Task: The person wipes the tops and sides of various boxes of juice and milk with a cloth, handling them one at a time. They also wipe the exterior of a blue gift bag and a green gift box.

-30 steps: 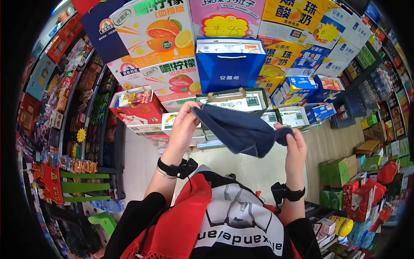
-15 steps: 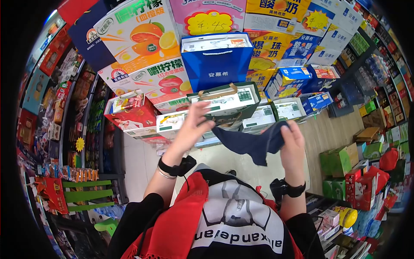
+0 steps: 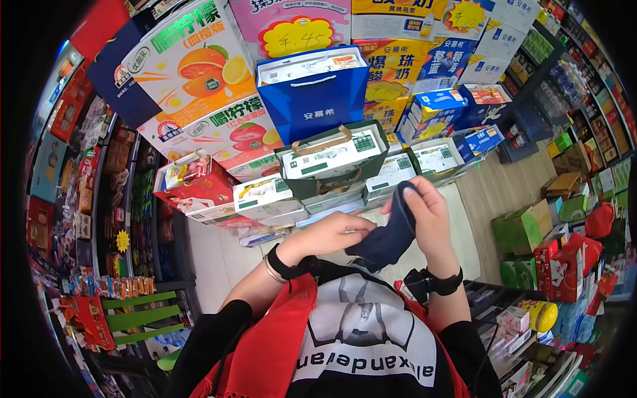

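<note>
Head view: dark blue cloth (image 3: 395,229), frame centre, gripped by right hand (image 3: 431,215). Left hand (image 3: 335,232) curled at its edge; whether gripping cannot be told

The right hand (image 3: 428,209) pinched the upper end of a folded navy cloth (image 3: 393,232) between thumb and fingers, and the cloth hung down in front of the printed T-shirt (image 3: 361,315). The left hand (image 3: 332,233), its fingers curled, met the cloth's lower left side; its exact grip could not be made out. Beyond the hands stood a dark green gift bag (image 3: 332,188) holding a white carton, with a blue gift bag (image 3: 312,106) behind it. A red gift box (image 3: 199,192) stood to the left, and green cartons (image 3: 516,232) were stacked on the right.
</note>
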Demonstrator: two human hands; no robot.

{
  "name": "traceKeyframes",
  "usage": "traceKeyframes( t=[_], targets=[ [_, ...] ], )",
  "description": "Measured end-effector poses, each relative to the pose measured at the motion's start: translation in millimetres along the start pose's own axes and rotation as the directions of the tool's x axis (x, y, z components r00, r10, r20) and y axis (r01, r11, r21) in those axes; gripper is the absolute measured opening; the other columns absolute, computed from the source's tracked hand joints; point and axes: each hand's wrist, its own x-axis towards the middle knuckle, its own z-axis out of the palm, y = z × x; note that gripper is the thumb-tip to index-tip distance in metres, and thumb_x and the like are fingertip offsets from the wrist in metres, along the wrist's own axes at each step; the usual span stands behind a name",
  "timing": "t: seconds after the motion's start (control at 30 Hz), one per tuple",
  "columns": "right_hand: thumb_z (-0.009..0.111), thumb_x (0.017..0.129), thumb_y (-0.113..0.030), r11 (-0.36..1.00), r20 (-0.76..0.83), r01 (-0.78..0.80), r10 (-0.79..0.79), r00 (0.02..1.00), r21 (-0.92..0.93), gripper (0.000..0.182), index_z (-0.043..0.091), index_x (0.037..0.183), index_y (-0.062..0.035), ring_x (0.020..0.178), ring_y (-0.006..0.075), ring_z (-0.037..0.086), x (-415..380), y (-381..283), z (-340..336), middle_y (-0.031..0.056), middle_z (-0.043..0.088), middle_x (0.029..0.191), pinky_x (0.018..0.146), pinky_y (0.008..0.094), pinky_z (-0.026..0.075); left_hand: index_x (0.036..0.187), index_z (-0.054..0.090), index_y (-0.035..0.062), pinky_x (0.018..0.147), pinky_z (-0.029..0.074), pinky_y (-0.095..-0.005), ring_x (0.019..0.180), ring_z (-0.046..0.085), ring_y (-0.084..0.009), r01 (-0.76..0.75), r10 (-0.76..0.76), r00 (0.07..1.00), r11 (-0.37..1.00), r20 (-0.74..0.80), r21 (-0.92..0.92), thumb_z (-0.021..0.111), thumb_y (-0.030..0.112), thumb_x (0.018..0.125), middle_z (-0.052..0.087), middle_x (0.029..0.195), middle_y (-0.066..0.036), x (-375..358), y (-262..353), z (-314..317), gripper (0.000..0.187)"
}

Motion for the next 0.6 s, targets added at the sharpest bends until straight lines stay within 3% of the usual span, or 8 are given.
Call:
traceKeyframes(
  t=[0.07, 0.13, 0.23, 0.3, 0.33, 0.37, 0.53, 0.6],
  targets=[
    [0.049, 0.109, -0.014, 1.0, -0.04, 0.006, -0.005, 0.999, 0.022, 0.016, 0.059, 0.103, -0.0013, 0.072, 0.0088, 0.065, 0.2, -1.7, -9.8, 0.0114, 0.073, 0.089, 0.066, 0.0228, 0.053, 0.123, 0.07, 0.0016, 0.104, 0.049, -0.0348, 0.11, 0.069, -0.0227, -0.062, 0.058, 0.998, 0.987, -0.035, -0.148, 0.058, 0.007, 0.096, 0.074, 0.117, -0.012, -2.2, -3.0, -1.6, 0.031],
    [0.05, 0.108, -0.013, 0.999, -0.13, 0.019, -0.013, 0.991, 0.047, 0.016, 0.059, 0.1, -0.0026, 0.068, 0.0085, 0.063, -0.8, -4.0, -10.0, 0.009, 0.071, 0.085, 0.062, 0.0228, 0.051, 0.123, 0.07, 0.0028, 0.103, 0.049, -0.0337, 0.111, 0.069, -0.0219, -0.092, 0.084, 0.994, 0.986, -0.065, -0.139, 0.057, 0.007, 0.095, 0.074, 0.117, -0.011, -2.9, 8.0, -5.4, 0.03],
    [0.052, 0.108, -0.013, 1.0, -0.128, 0.011, -0.01, 0.992, 0.007, 0.014, 0.059, 0.101, -0.003, 0.068, 0.0078, 0.063, -2.7, -3.8, -1.7, 0.0062, 0.068, 0.081, 0.063, 0.0219, 0.05, 0.123, 0.07, 0.004, 0.102, 0.05, -0.0334, 0.112, 0.069, -0.0217, -0.164, 0.151, 0.981, 0.981, -0.12, -0.107, 0.061, 0.009, 0.097, 0.074, 0.119, -0.01, -0.4, 25.2, -6.6, 0.029],
    [0.056, 0.106, -0.012, 0.999, -0.087, -0.022, 0.019, 0.996, -0.029, 0.011, 0.062, 0.104, -0.0036, 0.075, 0.0052, 0.061, -2.2, 12.5, 4.5, 0.0006, 0.065, 0.086, 0.067, 0.0219, 0.05, 0.131, 0.064, 0.001, 0.114, 0.042, -0.0384, 0.123, 0.063, -0.022, -0.14, 0.132, 0.989, 0.982, -0.073, -0.123, 0.07, 0.019, 0.097, 0.07, 0.128, -0.014, 1.7, 33.3, -4.9, 0.039],
    [0.056, 0.106, -0.013, 0.995, -0.033, -0.019, 0.016, 0.999, -0.103, 0.011, 0.062, 0.106, -0.0033, 0.077, 0.0044, 0.06, -1.3, 18.4, 8.7, -0.0004, 0.065, 0.087, 0.068, 0.022, 0.049, 0.132, 0.061, 0.0005, 0.108, 0.046, -0.0353, 0.122, 0.062, -0.0215, -0.111, 0.111, 0.993, 0.994, -0.027, 0.011, 0.078, 0.028, 0.092, 0.067, 0.129, -0.013, 1.5, 33.1, -5.7, 0.052],
    [0.057, 0.106, -0.013, 0.984, 0.02, -0.014, 0.017, 1.0, -0.176, 0.012, 0.063, 0.107, -0.0031, 0.08, 0.0037, 0.058, -0.8, 22.4, 11.8, -0.0014, 0.064, 0.088, 0.07, 0.0222, 0.049, 0.132, 0.061, 0.0005, 0.108, 0.046, -0.0353, 0.122, 0.062, -0.0215, -0.112, 0.113, 0.993, 0.994, -0.025, 0.011, 0.078, 0.028, 0.092, 0.067, 0.129, -0.013, 1.7, 33.9, -5.0, 0.052],
    [0.058, 0.105, -0.013, 0.985, 0.128, -0.01, 0.032, 0.991, -0.17, 0.014, 0.063, 0.109, -0.0013, 0.084, 0.005, 0.057, -3.5, 25.5, 16.2, -0.0011, 0.064, 0.09, 0.076, 0.0235, 0.049, 0.126, 0.061, -0.0002, 0.101, 0.049, -0.0354, 0.112, 0.064, -0.0197, 0.019, -0.028, 0.987, 0.998, -0.161, -0.057, 0.076, 0.028, 0.093, 0.07, 0.119, -0.012, 5.6, 21.7, 4.3, 0.046],
    [0.058, 0.103, -0.013, 0.944, 0.104, 0.028, 0.006, 0.995, -0.33, 0.015, 0.063, 0.109, 0.0005, 0.084, 0.0122, 0.059, -5.5, 28.0, 19.2, 0.0055, 0.065, 0.092, 0.078, 0.0283, 0.05, 0.126, 0.061, -0.0004, 0.098, 0.051, -0.0353, 0.109, 0.065, -0.0191, 0.037, -0.051, 0.982, 0.996, -0.184, -0.077, 0.075, 0.027, 0.095, 0.071, 0.116, -0.012, 6.0, 21.1, 4.3, 0.044]
  ],
)
